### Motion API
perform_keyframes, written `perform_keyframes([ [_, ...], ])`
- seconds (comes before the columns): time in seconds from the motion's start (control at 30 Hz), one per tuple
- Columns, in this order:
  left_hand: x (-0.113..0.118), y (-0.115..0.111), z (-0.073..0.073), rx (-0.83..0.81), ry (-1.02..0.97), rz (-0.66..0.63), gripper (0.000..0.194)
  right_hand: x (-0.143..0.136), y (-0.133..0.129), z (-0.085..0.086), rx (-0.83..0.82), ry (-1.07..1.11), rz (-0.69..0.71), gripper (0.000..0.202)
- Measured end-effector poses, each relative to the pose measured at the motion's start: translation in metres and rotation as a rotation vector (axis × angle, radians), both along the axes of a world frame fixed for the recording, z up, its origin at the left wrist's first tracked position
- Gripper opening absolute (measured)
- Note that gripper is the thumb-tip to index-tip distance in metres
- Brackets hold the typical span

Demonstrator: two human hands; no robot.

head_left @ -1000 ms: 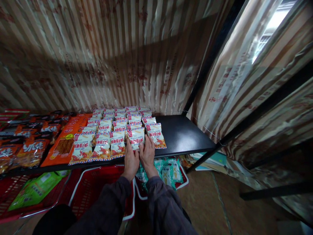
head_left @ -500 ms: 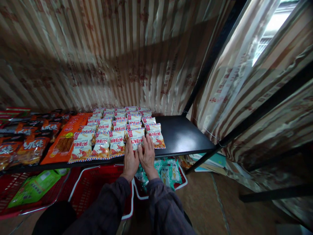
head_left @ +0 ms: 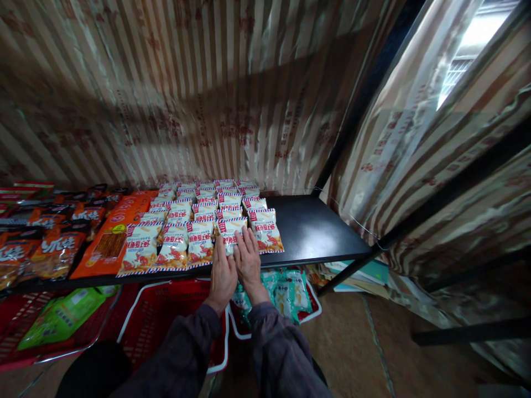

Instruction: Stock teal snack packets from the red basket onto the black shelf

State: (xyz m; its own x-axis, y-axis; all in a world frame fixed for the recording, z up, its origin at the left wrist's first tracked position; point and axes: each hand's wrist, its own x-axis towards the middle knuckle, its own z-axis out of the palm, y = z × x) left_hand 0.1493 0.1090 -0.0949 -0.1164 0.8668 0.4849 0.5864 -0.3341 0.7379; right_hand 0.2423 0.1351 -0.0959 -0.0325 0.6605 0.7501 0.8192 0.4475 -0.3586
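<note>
Both hands lie on a small white snack bag (head_left: 232, 228) with red lettering, in the front row on the black shelf. My left hand (head_left: 223, 276) rests on the bag's left side, its fingers stretched out and pointing away from me. My right hand (head_left: 249, 264) lies over the right side, fingers straight and together. The thumbs meet near the bag's lower edge, which the hands hide. A matching snack bag (head_left: 266, 229) sits just right of my right hand, and another snack bag (head_left: 200, 243) is left of my left hand. Several more stand in rows behind.
The black shelf (head_left: 307, 232) runs on to the right, up to a dark metal post (head_left: 344, 276). Orange packets (head_left: 108, 237) lie to the left. Below are a red basket (head_left: 166, 309), another with teal packets (head_left: 286, 296), and one holding a green bag (head_left: 68, 318). Curtains hang behind.
The view has shifted slightly, so the shelf and bags sit a little further right. My right hand has edged slightly left relative to the bags. Both hands stay on the same snack bag.
</note>
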Motion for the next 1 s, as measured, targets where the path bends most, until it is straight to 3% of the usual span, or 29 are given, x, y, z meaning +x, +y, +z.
perform_keyframes([
  [0.2,0.001,-0.013,0.009,0.168,0.18,0.007,0.053,0.001,0.003,-0.005,0.017,0.068,0.039,0.042],
  [0.33,-0.001,-0.007,0.016,0.252,0.362,-0.031,0.049,0.004,0.003,-0.008,-0.006,0.105,0.063,0.044],
  [0.53,-0.001,0.01,0.011,0.292,0.328,-0.024,0.043,0.004,0.001,-0.006,0.058,0.095,0.091,0.046],
  [0.63,0.001,0.012,0.008,0.307,0.319,0.006,0.043,0.011,0.003,0.0,0.093,0.087,-0.019,0.045],
  [0.77,0.003,0.012,0.009,0.305,0.323,0.027,0.043,0.034,0.011,0.011,0.136,0.127,-0.28,0.043],
  [0.87,0.005,0.014,0.01,0.336,0.322,0.022,0.042,0.054,0.018,0.012,0.056,0.128,-0.413,0.049],
  [1.0,0.008,0.018,0.013,0.346,0.31,0.037,0.04,0.07,0.027,0.005,-0.12,0.091,-0.466,0.069],
])
